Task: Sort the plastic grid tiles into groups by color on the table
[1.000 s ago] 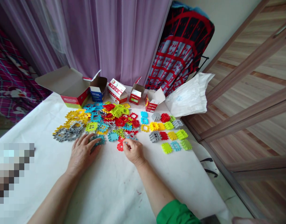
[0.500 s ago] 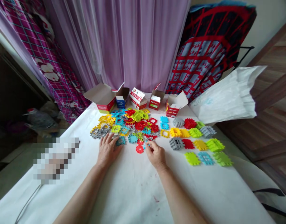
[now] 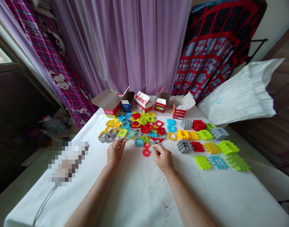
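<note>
Leaning over the white-covered counter (image 3: pixel 135 195), we have both bare hands at the near edge of a heap of interlocking plastic pieces (image 3: pixel 144 128). Our right hand (image 3: pixel 163 157) is curled, its thumb and index finger pinched on a small blue piece (image 3: pixel 152 150) that is mostly hidden by the fingers. Just beside those fingertips, a red flower-shaped piece (image 3: pixel 146 152) lies flat at the front of the heap. Our left hand (image 3: pixel 115 152) is partly curled, thumb and fingers close together at the heap's near edge, next to a blue window-shaped piece (image 3: pixel 130 135); we cannot tell whether it grips anything. Between the two hands, a solid blue square piece (image 3: pixel 139 142) lies on the near side of the heap. The heap mixes yellow, gray, blue, red and green shapes, with the gray pieces (image 3: pixel 107 135) at its left end. To our right, stacks and single squares are set out in loose rows: a gray stack (image 3: pixel 184 147) stands next to a red square (image 3: pixel 197 146), then a yellow square (image 3: pixel 212 148) and a green stack (image 3: pixel 228 147). Behind the heap we see a blue carton (image 3: pixel 127 106) and several red-and-white cartons (image 3: pixel 143 103), most with their flaps up, and a white bag (image 3: pixel 241 94) sits at the far right.
</note>
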{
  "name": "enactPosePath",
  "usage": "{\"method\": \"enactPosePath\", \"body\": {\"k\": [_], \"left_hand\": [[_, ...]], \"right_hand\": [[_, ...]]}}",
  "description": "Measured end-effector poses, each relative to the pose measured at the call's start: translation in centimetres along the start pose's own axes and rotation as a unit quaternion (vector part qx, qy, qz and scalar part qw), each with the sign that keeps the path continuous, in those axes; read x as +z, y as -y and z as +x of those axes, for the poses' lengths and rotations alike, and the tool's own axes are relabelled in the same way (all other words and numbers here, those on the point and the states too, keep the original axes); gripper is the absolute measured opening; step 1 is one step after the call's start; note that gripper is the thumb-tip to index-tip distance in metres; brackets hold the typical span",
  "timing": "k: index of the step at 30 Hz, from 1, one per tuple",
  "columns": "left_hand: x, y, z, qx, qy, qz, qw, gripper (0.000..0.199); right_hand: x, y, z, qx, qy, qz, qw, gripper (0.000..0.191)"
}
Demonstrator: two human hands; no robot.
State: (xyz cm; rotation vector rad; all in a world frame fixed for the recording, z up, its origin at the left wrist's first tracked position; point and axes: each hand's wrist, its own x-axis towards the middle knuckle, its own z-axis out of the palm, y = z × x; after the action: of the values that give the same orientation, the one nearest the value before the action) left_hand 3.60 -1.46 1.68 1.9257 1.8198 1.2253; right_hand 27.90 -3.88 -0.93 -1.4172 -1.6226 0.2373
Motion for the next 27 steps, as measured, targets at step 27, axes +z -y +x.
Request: {"method": "enactPosePath", "body": {"k": [27], "left_hand": [[2.6,1.4,2.7,0.012,-0.038,-0.049,0.998,0.030]], "right_hand": [[1.5,2.4,1.0,-0.105,0.091,-0.144,0.980,0.034]]}}
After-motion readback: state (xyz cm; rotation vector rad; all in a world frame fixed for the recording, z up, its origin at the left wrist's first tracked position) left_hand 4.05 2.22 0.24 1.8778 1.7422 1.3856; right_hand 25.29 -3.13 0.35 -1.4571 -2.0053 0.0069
